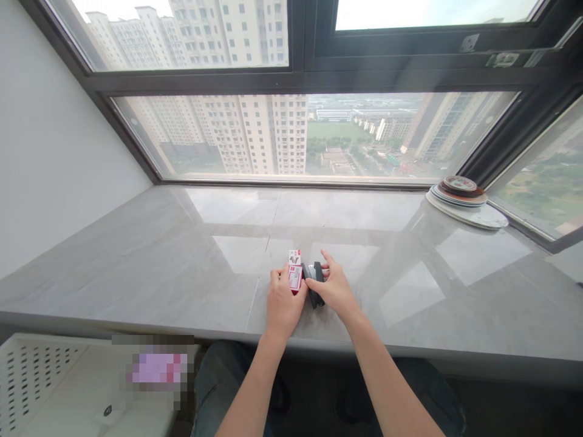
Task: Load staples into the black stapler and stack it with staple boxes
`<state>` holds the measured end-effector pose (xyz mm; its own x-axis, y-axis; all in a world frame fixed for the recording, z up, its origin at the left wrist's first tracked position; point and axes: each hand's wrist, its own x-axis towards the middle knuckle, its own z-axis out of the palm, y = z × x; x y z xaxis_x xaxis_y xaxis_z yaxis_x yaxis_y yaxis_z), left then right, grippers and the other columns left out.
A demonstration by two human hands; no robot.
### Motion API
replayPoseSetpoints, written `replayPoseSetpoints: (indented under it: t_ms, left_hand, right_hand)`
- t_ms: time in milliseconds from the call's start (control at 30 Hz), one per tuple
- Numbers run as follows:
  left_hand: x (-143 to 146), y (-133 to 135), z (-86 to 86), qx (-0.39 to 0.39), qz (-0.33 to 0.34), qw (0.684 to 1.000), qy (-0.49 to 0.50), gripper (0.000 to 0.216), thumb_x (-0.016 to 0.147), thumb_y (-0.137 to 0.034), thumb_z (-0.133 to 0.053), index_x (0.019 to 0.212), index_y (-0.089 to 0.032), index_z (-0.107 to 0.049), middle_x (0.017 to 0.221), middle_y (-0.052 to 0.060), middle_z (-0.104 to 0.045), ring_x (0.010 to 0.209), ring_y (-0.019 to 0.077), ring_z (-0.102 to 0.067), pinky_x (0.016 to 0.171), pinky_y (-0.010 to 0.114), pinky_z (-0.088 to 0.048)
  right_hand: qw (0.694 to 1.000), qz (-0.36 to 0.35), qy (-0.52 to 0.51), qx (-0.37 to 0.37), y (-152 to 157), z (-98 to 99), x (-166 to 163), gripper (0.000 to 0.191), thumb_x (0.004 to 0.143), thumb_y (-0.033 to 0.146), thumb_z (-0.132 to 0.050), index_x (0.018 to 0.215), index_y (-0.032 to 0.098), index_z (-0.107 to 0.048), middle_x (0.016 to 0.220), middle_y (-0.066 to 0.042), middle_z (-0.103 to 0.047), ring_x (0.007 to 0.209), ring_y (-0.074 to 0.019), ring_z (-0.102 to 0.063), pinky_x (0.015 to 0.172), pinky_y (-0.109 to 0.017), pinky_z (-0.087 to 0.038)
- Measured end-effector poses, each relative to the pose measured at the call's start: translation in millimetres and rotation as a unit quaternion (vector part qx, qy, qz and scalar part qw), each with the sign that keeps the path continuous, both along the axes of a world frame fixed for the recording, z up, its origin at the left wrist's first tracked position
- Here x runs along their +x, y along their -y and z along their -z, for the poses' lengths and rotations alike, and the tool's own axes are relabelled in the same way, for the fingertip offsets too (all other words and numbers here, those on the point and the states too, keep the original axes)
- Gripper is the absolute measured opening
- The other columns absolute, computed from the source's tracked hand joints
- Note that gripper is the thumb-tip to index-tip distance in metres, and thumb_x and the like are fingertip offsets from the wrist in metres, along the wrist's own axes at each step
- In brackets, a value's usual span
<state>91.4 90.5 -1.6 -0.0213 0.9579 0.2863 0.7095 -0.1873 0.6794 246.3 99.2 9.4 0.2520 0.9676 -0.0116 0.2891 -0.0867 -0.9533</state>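
My left hand (pixel 282 303) is closed round a small red and white box (pixel 295 272) whose flap stands open at its far end. My right hand (pixel 334 285) grips a small black stapler-like object (pixel 315 280) lying right beside the box. Both hands rest close together on the grey stone windowsill (pixel 136 261), near its front edge. What lies under the fingers is hidden.
A stack of round plates and coasters (pixel 462 197) sits at the sill's far right corner. A large window (pixel 291 133) runs behind the sill. A white perforated unit (pixel 40 376) stands low at the left. My knees are under the sill's edge.
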Motion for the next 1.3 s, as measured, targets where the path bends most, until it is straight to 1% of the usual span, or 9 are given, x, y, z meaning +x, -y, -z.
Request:
replayPoseSetpoints:
  t_ms: [267, 400, 533, 633, 833, 967, 1067, 1133, 1300]
  left_hand:
    - [0, -1, -2.0, -0.004, -0.003, 1.000, 0.018, 0.047, 0.096, -0.034, -0.060, 0.142, -0.029, -0.053, 0.119, 0.008, -0.053, 0.100, 0.0232, -0.065, 0.084, 0.033, -0.053]
    - [-1, -2, -2.5, -0.004, -0.002, 1.000, 0.020, 0.044, 0.095, -0.032, -0.060, 0.139, -0.028, -0.055, 0.119, 0.008, -0.053, 0.100, 0.0228, -0.065, 0.084, 0.033, -0.053]
    - [-1, -3, -2.7, -0.001, -0.002, 1.000, 0.018, 0.045, 0.095, -0.032, -0.059, 0.140, -0.028, -0.055, 0.118, 0.008, -0.053, 0.099, 0.0233, -0.065, 0.085, 0.034, -0.053]
    - [0, -3, -3.3, 0.005, -0.005, 1.000, 0.017, 0.046, 0.095, -0.031, -0.059, 0.141, -0.028, -0.054, 0.117, 0.008, -0.053, 0.099, 0.0234, -0.065, 0.085, 0.035, -0.053]
    - [2, -3, -6.2, 0.007, -0.007, 1.000, 0.025, 0.042, 0.095, -0.029, -0.060, 0.137, -0.029, -0.057, 0.114, 0.006, -0.054, 0.096, 0.0224, -0.066, 0.085, 0.034, -0.054]
    - [2, -4, -6.6, 0.006, -0.004, 0.999, 0.031, 0.040, 0.095, -0.031, -0.060, 0.135, -0.029, -0.059, 0.115, 0.007, -0.054, 0.099, 0.0233, -0.066, 0.086, 0.035, -0.054]
    - [1, -5, -6.7, 0.002, 0.001, 0.999, 0.040, 0.041, 0.095, -0.032, -0.061, 0.136, -0.029, -0.059, 0.114, 0.007, -0.055, 0.099, 0.0235, -0.066, 0.087, 0.035, -0.054]
    - [2, -4, -7.3, 0.000, 0.001, 0.999, 0.051, 0.040, 0.095, -0.032, -0.061, 0.135, -0.029, -0.059, 0.113, 0.007, -0.056, 0.098, 0.0230, -0.066, 0.087, 0.035, -0.055]
    - [-2, -1, -9.6, 0.014, 0.005, 0.997, 0.074, 0.036, 0.097, -0.034, -0.059, 0.132, -0.028, -0.062, 0.116, 0.007, -0.057, 0.101, 0.0220, -0.067, 0.091, 0.035, -0.055]
  right_hand:
    - [0.994, 0.047, -0.101, -0.015, 2, -3.7, -1, 0.093, 0.076, 0.040, -0.079, 0.160, 0.026, -0.041, 0.137, -0.011, -0.061, 0.098, -0.0218, -0.068, 0.084, -0.033, -0.058]
    - [0.982, 0.021, -0.181, -0.054, -3, -9.1, 8, 0.093, 0.079, 0.040, -0.080, 0.160, 0.020, -0.040, 0.137, -0.014, -0.065, 0.108, -0.0248, -0.068, 0.082, -0.032, -0.057]
    - [0.971, -0.013, -0.228, -0.076, -7, -11.7, 15, 0.091, 0.073, 0.036, -0.086, 0.155, 0.019, -0.049, 0.135, -0.014, -0.067, 0.101, -0.0245, -0.070, 0.079, -0.032, -0.056]
    - [0.971, 0.005, -0.225, -0.078, -9, -14.7, 14, 0.082, 0.072, 0.035, -0.086, 0.147, 0.017, -0.058, 0.131, -0.014, -0.069, 0.102, -0.0254, -0.070, 0.080, -0.033, -0.056]
    - [0.970, 0.030, -0.241, -0.034, -12, -16.1, 9, 0.071, 0.070, 0.035, -0.086, 0.136, 0.017, -0.066, 0.125, -0.010, -0.068, 0.107, -0.0228, -0.067, 0.084, -0.029, -0.055]
    - [0.963, 0.009, -0.270, 0.018, -7, -10.0, 4, 0.080, 0.073, 0.035, -0.085, 0.147, 0.023, -0.057, 0.132, -0.007, -0.065, 0.109, -0.0216, -0.066, 0.087, -0.030, -0.057]
    - [0.970, -0.052, -0.237, 0.030, 3, -5.5, -4, 0.082, 0.079, 0.035, -0.080, 0.154, 0.023, -0.049, 0.128, -0.007, -0.068, 0.113, -0.0221, -0.066, 0.094, -0.033, -0.056]
    - [0.982, -0.069, -0.172, 0.025, 12, -3.1, -10, 0.075, 0.083, 0.037, -0.076, 0.152, 0.021, -0.052, 0.124, -0.007, -0.070, 0.108, -0.0225, -0.067, 0.093, -0.034, -0.057]
    - [0.998, -0.016, -0.024, 0.061, 30, -3.3, -6, 0.062, 0.088, 0.037, -0.066, 0.147, 0.021, -0.059, 0.129, -0.008, -0.068, 0.095, -0.0204, -0.068, 0.090, -0.034, -0.057]
